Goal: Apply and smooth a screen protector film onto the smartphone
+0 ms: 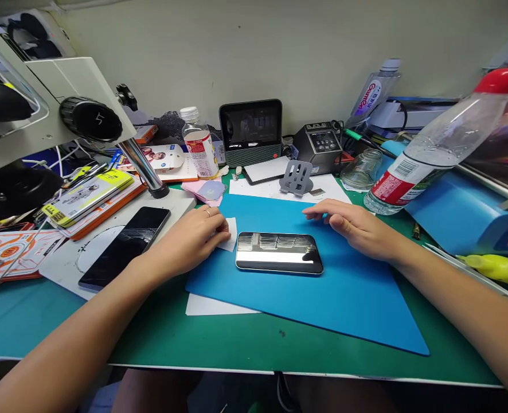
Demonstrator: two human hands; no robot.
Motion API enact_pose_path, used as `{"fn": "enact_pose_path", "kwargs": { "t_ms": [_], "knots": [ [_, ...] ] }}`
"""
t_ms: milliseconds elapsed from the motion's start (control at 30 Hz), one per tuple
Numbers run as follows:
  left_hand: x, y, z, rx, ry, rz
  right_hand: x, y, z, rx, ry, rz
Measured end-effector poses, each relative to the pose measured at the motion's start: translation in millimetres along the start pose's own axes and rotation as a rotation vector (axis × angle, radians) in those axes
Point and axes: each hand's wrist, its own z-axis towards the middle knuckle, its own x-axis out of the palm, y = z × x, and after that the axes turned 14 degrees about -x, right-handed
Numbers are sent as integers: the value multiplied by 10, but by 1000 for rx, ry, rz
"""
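A smartphone lies flat on the blue mat, its glossy face up and mirroring the ceiling lights. To its left, my left hand, with a ring on one finger, is closed over a small white piece of paper or cloth. Part of that piece is hidden under the fingers. My right hand rests over the mat, right of the phone and a little beyond it. Its fingers are stretched forward, the thumb stands apart, and nothing is in it.
A second black phone lies on the white microscope base at left, below the microscope arm. At the back stand a drink bottle, a small display and a grey stand. A red-capped bottle leans at right.
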Motion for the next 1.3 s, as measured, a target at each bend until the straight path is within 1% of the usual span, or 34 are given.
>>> {"fn": "enact_pose_path", "kwargs": {
  "t_ms": [67,133,200,267,333,500,667,833,1000,1100,1300],
  "knots": [
    [-24,-31,-23,70,-43,-52,1,-9,-4,0,5,10],
    [-39,-66,-44,154,-46,-87,4,-15,-6,2,9,17],
    [-41,-98,-57,222,-11,-95,7,-20,-8,3,10,22],
    [-41,-120,-63,259,46,-86,9,-26,-10,6,10,25],
    [-49,-132,-65,269,78,-74,11,-32,-12,7,11,29],
    [-91,-127,-61,282,43,-47,8,-30,-7,11,12,37],
    [-95,-104,-50,289,63,-35,-1,-4,5,28,23,41],
    [-150,-112,-60,324,128,20,-2,-16,-5,42,15,44],
    [-204,-125,-80,292,168,112,-4,-27,-15,48,15,56],
    [-193,-132,-83,288,191,130,1,-19,-6,46,17,56],
    [-141,-160,-62,306,189,128,23,17,28,39,13,70]
  ]
}}
